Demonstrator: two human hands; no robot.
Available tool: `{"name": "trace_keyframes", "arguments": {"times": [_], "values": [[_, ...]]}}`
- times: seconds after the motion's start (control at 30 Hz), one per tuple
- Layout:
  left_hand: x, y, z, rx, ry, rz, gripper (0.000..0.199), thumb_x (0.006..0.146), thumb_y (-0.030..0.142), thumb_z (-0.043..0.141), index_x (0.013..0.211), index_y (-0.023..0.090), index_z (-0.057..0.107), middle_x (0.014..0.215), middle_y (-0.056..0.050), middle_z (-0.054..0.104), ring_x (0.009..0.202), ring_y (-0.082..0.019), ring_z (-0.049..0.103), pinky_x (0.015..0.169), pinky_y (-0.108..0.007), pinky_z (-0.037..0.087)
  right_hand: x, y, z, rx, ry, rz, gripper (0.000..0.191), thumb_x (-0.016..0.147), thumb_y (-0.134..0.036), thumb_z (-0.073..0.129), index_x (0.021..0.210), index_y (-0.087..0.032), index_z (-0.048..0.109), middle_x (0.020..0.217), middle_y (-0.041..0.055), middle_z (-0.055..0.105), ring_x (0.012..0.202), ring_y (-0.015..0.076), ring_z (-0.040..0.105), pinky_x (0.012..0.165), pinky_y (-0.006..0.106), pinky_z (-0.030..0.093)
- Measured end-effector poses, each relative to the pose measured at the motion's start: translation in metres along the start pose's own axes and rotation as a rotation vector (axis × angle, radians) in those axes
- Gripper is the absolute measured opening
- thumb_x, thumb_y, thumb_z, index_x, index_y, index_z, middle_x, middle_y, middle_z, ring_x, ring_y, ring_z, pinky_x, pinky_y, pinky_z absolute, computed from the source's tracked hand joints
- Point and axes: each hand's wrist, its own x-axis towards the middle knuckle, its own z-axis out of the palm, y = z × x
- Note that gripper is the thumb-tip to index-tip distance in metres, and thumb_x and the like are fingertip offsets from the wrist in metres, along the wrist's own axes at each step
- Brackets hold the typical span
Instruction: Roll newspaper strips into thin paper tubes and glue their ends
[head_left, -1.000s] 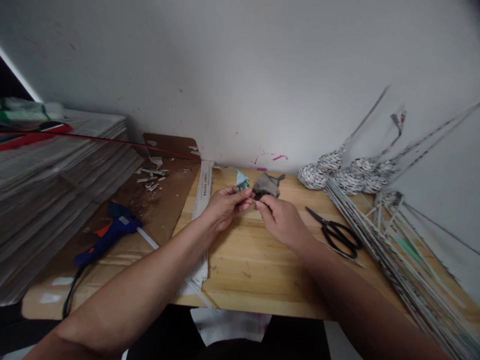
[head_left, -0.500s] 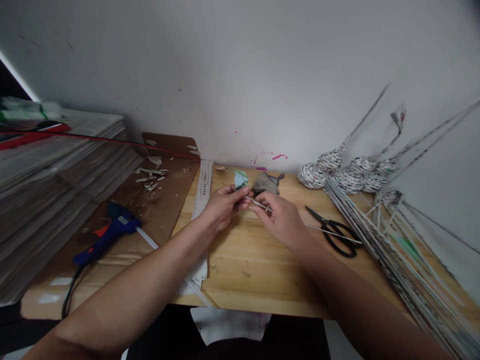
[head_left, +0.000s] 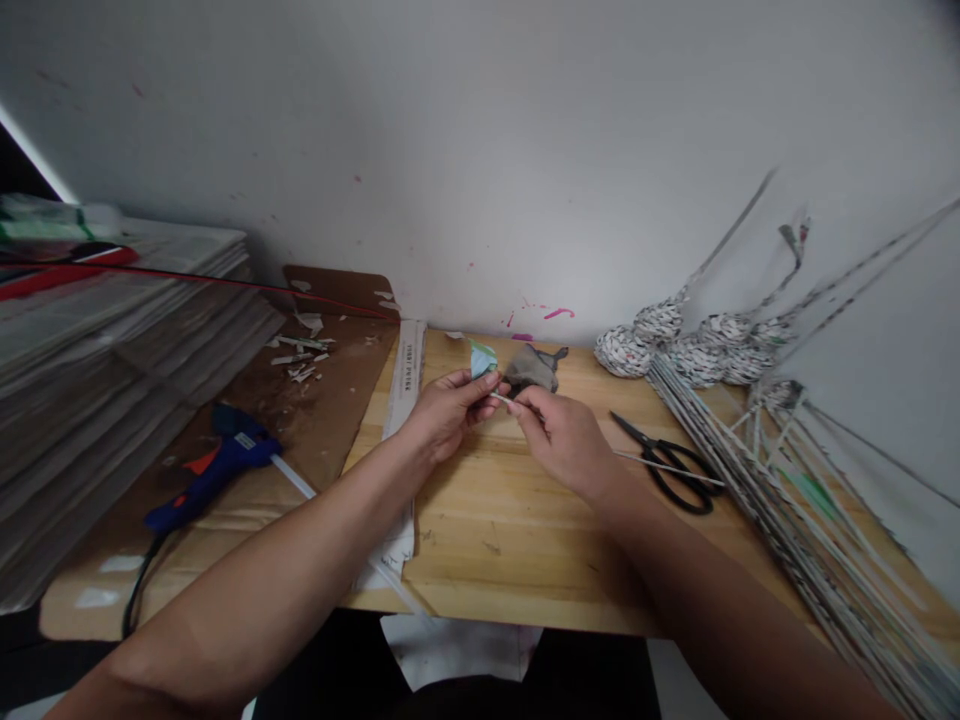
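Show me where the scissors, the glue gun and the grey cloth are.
Scissors (head_left: 644,441): head view, on the pivot area.
Glue gun (head_left: 201,495): head view, on the blue handle.
Grey cloth (head_left: 531,368): head view, on its middle.

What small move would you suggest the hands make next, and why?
I would probably have the right hand give the thin paper stick a small twist while the left hand steadies it. The blue-green paper flap flares open above the left fingers, whereas the stick looks narrow between the hands, and both pinch it close together.
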Motion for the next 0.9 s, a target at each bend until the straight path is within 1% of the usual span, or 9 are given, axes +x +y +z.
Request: {"name": "trace_keyframes", "arguments": {"times": [0.1,0.27,0.33,0.4,0.47,0.63,0.7,0.8,0.9], "values": [[0.0003,-0.0006,-0.0003,0.003,0.009,0.003,0.009,0.076,0.016,0.076,0.079,0.01,0.07,0.076,-0.005,0.072,0.052,-0.004,0.059,0.052,-0.013,0.051,-0.0003,-0.001,-0.0004,0.001,-0.044,0.019,0.027,0.099,-0.033,0.039,0.089,-0.019,0.061,0.071,0.0029,0.065,0.063,0.0157,0.058,0.059,0.026,0.033],[0.0005,-0.0011,-0.0004,-0.005,0.008,0.016,0.013,0.072,0.018,0.079,0.077,0.01,0.069,0.073,-0.004,0.071,0.053,-0.004,0.058,0.053,-0.013,0.05,-0.0013,-0.004,-0.0009,-0.005,0.003,0.015,0.021,0.096,-0.035,0.046,0.101,-0.02,0.06,0.081,0.0032,0.068,0.066,0.0156,0.059,0.061,0.026,0.035],[0.0003,-0.0012,-0.0005,0.002,0.002,0.023,0.015,0.072,0.02,0.079,0.077,0.011,0.069,0.074,-0.004,0.072,0.051,-0.004,0.057,0.051,-0.013,0.049,-0.0013,-0.0036,-0.0007,-0.005,-0.009,0.013,0.022,0.098,-0.034,0.043,0.096,-0.02,0.06,0.075,0.0023,0.066,0.064,0.0151,0.058,0.059,0.025,0.034],[0.0003,-0.0013,-0.0009,0.009,0.006,0.028,0.015,0.072,0.02,0.079,0.076,0.011,0.068,0.074,-0.004,0.072,0.049,-0.003,0.056,0.049,-0.013,0.048,-0.0012,-0.0029,-0.0003,0.005,-0.049,0.02,0.025,0.099,-0.033,0.04,0.09,-0.02,0.06,0.069,0.0014,0.063,0.06,0.0145,0.055,0.057,0.025,0.032],[0.0007,-0.0012,-0.0014,0.01,0.014,0.035,0.014,0.072,0.02,0.079,0.076,0.011,0.068,0.076,-0.005,0.072,0.05,-0.003,0.056,0.049,-0.013,0.048,-0.001,-0.0027,0.0002,0.016,-0.075,0.024,0.028,0.099,-0.032,0.037,0.088,-0.019,0.059,0.067,0.0013,0.062,0.058,0.014,0.054,0.057,0.025,0.032],[0.0015,-0.0015,-0.0019,0.007,-0.005,0.057,0.016,0.072,0.021,0.079,0.076,0.011,0.068,0.074,-0.004,0.072,0.053,-0.004,0.058,0.053,-0.013,0.05,-0.0004,-0.0033,0.0009,0.003,0.004,0.008,0.021,0.097,-0.036,0.046,0.1,-0.02,0.059,0.08,0.0031,0.067,0.067,0.0156,0.059,0.06,0.025,0.034],[0.0013,-0.0019,-0.0018,0.011,-0.012,0.059,0.017,0.071,0.022,0.08,0.076,0.011,0.068,0.074,-0.004,0.072,0.052,-0.003,0.058,0.051,-0.013,0.049,-0.0002,-0.0023,0.0015,-0.005,0.007,0.006,0.022,0.098,-0.035,0.043,0.095,-0.02,0.059,0.075,0.0022,0.065,0.065,0.0152,0.058,0.059,0.025,0.034],[0.0007,-0.0025,-0.0016,0.018,-0.007,0.047,0.019,0.069,0.022,0.081,0.077,0.011,0.068,0.075,-0.004,0.072,0.051,-0.003,0.057,0.05,-0.012,0.048,-0.0004,-0.0007,0.003,-0.002,-0.045,0.016,0.027,0.099,-0.033,0.039,0.087,-0.02,0.059,0.066,0.0011,0.061,0.059,0.0147,0.055,0.057,0.025,0.032],[0.0005,-0.0025,-0.0013,0.017,0.006,0.045,0.02,0.068,0.022,0.082,0.076,0.011,0.068,0.074,-0.004,0.072,0.052,-0.004,0.058,0.051,-0.013,0.049,-0.0012,-0.0011,0.0041,-0.003,-0.027,0.014,0.024,0.097,-0.037,0.044,0.096,-0.02,0.06,0.074,0.0029,0.065,0.064,0.0158,0.058,0.058,0.026,0.034]]}}
